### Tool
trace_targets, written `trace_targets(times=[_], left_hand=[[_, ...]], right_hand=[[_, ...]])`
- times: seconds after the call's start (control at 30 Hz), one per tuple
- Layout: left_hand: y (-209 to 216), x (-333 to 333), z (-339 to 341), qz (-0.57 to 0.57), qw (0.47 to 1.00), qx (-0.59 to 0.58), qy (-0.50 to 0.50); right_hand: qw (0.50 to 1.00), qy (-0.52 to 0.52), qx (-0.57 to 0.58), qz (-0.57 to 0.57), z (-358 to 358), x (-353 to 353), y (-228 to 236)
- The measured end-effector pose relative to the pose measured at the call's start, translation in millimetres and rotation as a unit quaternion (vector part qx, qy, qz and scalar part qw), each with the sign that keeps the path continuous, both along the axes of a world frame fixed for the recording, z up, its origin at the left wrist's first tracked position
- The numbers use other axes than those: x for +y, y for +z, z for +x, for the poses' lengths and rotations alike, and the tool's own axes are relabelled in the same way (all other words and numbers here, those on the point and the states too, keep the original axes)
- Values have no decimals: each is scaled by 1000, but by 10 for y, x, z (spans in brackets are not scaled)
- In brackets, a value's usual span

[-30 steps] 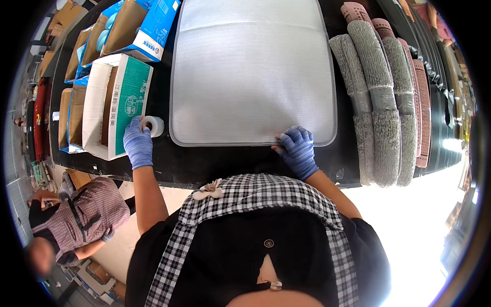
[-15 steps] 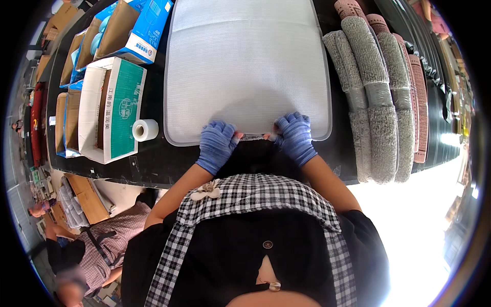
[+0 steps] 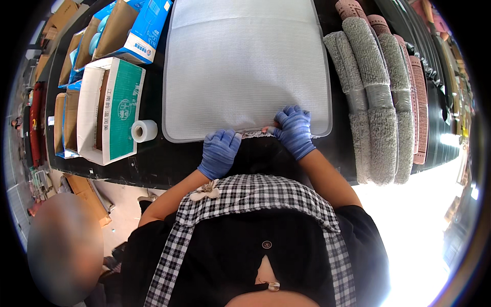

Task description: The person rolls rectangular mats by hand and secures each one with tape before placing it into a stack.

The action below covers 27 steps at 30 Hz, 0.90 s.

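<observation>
A light grey mat [image 3: 245,66] with rounded corners and a darker bound edge lies in front of me, ribbed backing facing up. Its near edge is lifted and slightly curled, so a strip of fuzzy grey pile shows between my hands. My right hand [image 3: 295,132], in a blue fingerless glove, is closed on that edge, right of its middle, with the thumb toward the curled strip. My left hand [image 3: 220,153], gloved alike, has its fingers bent over the edge at left of middle; its thumb is hidden.
On the black table [image 3: 148,171] at left stand a green-and-white carton [image 3: 128,110], blue cartons [image 3: 146,30] and a roll of clear film [image 3: 144,131]. Rolled grey mats [image 3: 381,123] and pink mats [image 3: 418,112] lie at right. A blurred person [image 3: 66,250] is at lower left.
My left hand has shifted slightly down, and my right hand a little up. The mat's near edge is curled differently, showing more pile toward the right hand. The person at lower left has come closer.
</observation>
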<state>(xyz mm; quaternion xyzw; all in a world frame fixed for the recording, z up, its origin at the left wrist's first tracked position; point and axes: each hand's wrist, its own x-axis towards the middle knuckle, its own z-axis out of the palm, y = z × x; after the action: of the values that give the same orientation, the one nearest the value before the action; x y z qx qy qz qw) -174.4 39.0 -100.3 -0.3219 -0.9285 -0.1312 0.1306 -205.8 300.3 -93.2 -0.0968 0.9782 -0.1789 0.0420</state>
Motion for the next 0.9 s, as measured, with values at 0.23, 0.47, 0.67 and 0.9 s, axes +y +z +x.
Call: trace_targets(times=[0.23,0.47,0.67,0.9], left_hand=[[-59,-59,39,37,999,-3,9],[-9,-64,-5,69,997,-9,43],[78,-55,-46,82,996,24,32],[-9,-29,-120,170,981,-29,85]], right_hand=[[981,16,184,57,388,-253,-64],[979,-1,204,-25,558,-242,-197],[982,-27,182,-30,515,-230,-280],[989,-30,144,-9,371,-229,-244]])
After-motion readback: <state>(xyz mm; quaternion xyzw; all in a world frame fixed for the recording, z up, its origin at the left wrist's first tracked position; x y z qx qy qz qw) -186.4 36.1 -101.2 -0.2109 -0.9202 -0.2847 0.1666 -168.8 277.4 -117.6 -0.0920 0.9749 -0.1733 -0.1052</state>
